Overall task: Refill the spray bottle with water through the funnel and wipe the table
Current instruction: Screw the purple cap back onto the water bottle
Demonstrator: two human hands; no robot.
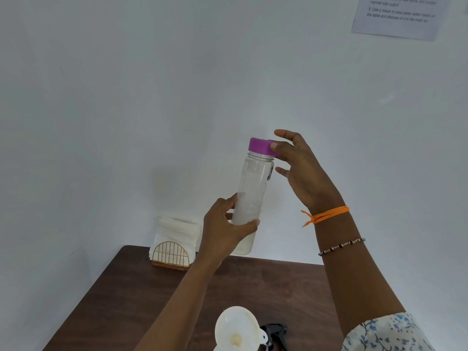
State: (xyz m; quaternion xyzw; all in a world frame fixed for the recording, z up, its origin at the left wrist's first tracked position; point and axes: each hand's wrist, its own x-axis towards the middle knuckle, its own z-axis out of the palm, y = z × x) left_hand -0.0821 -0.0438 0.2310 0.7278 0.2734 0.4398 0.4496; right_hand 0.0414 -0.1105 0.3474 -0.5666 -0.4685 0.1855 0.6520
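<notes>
A clear water bottle [250, 196] with a purple cap [260, 146] is held up in the air above the brown table [121, 300]. My left hand [225, 231] grips the bottle's lower body. My right hand [298, 168] pinches the purple cap from the right side with thumb and fingers. A white funnel [236, 328] stands at the bottom edge of the view, and what it sits in is cut off. A black spray trigger head [274, 330] lies on the table just right of the funnel.
A gold wire napkin holder [171, 254] with white tissues [177, 230] stands at the table's back left, by the white wall. A printed instruction sheet [400, 16] hangs on the wall at upper right.
</notes>
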